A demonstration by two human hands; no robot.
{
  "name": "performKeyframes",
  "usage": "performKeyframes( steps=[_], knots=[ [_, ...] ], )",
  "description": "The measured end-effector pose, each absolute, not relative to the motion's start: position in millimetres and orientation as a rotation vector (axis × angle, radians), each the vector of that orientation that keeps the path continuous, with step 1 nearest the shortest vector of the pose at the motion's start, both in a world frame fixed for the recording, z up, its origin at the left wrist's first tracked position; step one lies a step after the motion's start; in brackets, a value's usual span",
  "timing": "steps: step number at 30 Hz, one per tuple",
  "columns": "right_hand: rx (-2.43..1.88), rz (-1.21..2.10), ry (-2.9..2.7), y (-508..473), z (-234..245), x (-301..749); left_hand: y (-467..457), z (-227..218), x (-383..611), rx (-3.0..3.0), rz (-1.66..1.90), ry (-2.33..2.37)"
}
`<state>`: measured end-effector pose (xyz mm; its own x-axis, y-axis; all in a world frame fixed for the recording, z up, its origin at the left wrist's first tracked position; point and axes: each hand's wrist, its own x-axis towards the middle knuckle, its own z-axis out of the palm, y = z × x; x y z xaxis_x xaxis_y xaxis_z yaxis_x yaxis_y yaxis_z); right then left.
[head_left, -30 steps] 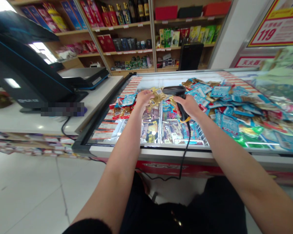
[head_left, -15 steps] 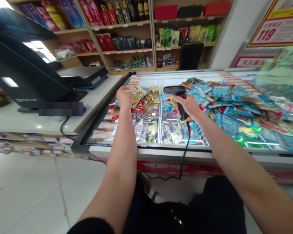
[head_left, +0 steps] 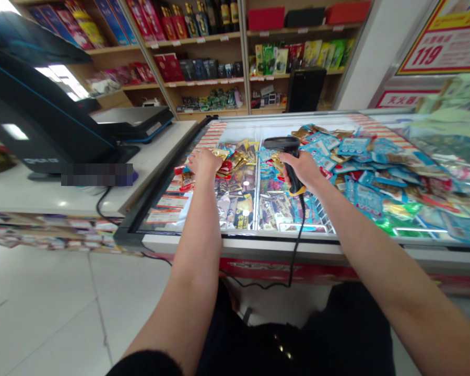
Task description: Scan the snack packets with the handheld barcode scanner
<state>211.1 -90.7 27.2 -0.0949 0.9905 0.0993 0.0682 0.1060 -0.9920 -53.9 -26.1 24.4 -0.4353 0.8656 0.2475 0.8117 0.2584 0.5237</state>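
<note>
The left hand [head_left: 204, 163] lies spread, palm down, on gold foil snack packets [head_left: 237, 158] heaped in the chest freezer [head_left: 238, 241], while the right hand [head_left: 303, 169] closes around the grip of a black corded barcode scanner [head_left: 292, 168], its head just above another gold packet [head_left: 277, 162]. Blue snack packets [head_left: 356, 193] fill the freezer beyond the right hand, a white counter [head_left: 152, 156] with a black checkout terminal [head_left: 43, 115] stands left of the left hand, and wooden shelves of boxed goods [head_left: 203, 52] rise ahead of both hands
</note>
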Motion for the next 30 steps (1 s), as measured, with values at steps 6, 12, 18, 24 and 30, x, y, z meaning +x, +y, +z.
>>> performKeyframes(
  steps=[6,12,18,24,30],
  knots=[
    [-1.134,1.162,-1.306,-88,28,213,-32,27,-24,1.723,1.016,2.522],
    [-1.154,1.146,-1.245,-89,32,215,-29,13,14,2.054,0.928,2.212],
    [-1.168,1.133,-1.228,-86,31,215,-22,0,46,2.145,0.824,2.113],
    [-1.198,1.137,-1.226,-87,31,213,-11,-5,64,1.978,0.817,2.175],
    [-1.216,1.12,-1.244,-86,31,212,-4,-8,64,1.889,0.867,2.146]
  ],
)
